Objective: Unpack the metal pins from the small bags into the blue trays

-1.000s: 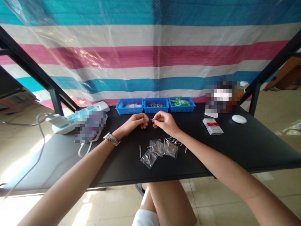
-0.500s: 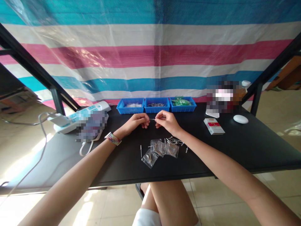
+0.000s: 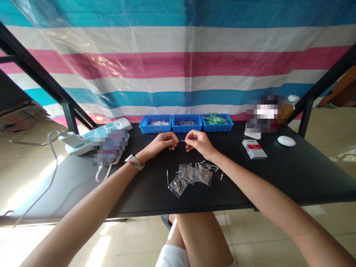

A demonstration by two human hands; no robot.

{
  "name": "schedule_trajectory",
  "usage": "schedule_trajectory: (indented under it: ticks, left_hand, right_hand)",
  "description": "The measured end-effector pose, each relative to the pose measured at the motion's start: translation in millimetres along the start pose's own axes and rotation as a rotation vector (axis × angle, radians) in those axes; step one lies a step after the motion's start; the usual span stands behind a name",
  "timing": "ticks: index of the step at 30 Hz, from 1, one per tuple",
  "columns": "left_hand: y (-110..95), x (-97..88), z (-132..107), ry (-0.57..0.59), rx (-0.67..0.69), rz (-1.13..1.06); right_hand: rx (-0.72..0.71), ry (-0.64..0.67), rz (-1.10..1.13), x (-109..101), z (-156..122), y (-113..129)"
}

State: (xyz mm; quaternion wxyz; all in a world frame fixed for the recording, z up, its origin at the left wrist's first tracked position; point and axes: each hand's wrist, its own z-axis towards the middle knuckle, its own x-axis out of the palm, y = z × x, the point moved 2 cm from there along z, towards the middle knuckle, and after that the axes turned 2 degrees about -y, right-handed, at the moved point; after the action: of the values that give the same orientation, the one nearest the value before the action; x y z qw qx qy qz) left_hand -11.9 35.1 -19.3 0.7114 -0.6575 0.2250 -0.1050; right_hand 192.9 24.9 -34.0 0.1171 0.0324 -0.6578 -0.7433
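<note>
A thin metal pop rivet (image 3: 181, 141) spans the gap between my two hands, just in front of the blue bins. Its right end is pinched by the fingers of my right hand (image 3: 198, 141). My left hand (image 3: 166, 141), with a woven band at the wrist, closes its fingertips on the other end. Nearer to me lie small clear plastic bags (image 3: 178, 186) with short metal pieces inside. Loose pop rivets (image 3: 209, 165) are scattered beside them, partly behind my right forearm, and a single rivet (image 3: 167, 177) lies to their left.
Along the back stand blue bins: one with clear bags (image 3: 155, 128), one with rivets (image 3: 178, 128), one with green packets (image 3: 217, 128). A power strip (image 3: 79, 148) with a cable is at left. A cigarette box (image 3: 255, 151) and white oval object (image 3: 286, 141) lie right.
Both hands keep their pinch on the rivet, and slightly more of it shows between them. The whole view has shifted a little; the things on the table stay put.
</note>
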Motion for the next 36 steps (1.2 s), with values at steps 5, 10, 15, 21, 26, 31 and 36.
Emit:
schedule_trajectory:
  ticks: [5, 10, 15, 21, 26, 31, 36]
  left_hand:
    - [2.7, -0.8, 0.6, -0.009, -0.021, -0.079]
    - [8.1, -2.8, 3.0, 0.000, -0.029, -0.091]
    - [9.1, -3.4, 2.3, 0.004, -0.028, -0.086]
    - [6.5, -2.4, 1.1, 0.011, -0.013, -0.051]
    - [1.5, -0.8, -1.6, 0.010, -0.002, -0.003]
    - [1.1, -0.3, -1.5, 0.009, -0.002, 0.008]
    - [0.1, -0.3, -0.8, 0.010, 0.005, 0.018]
  right_hand:
    - [-0.095, -0.204, 0.098, -16.5, 13.0, 9.4]
    - [-0.092, -0.334, -0.067, -31.9, 17.6, 5.1]
    - [-0.116, -0.140, -0.287, -28.2, 8.6, 11.4]
    - [-0.007, 0.620, -0.600, -16.5, -6.5, 30.0]
    - [-0.054, 0.728, -0.788, -9.4, -21.1, 36.4]
    - [-0.053, 0.708, -0.789, -0.6, -24.3, 31.5]
    - [0.035, 0.660, -0.532, -7.0, -13.9, 32.5]
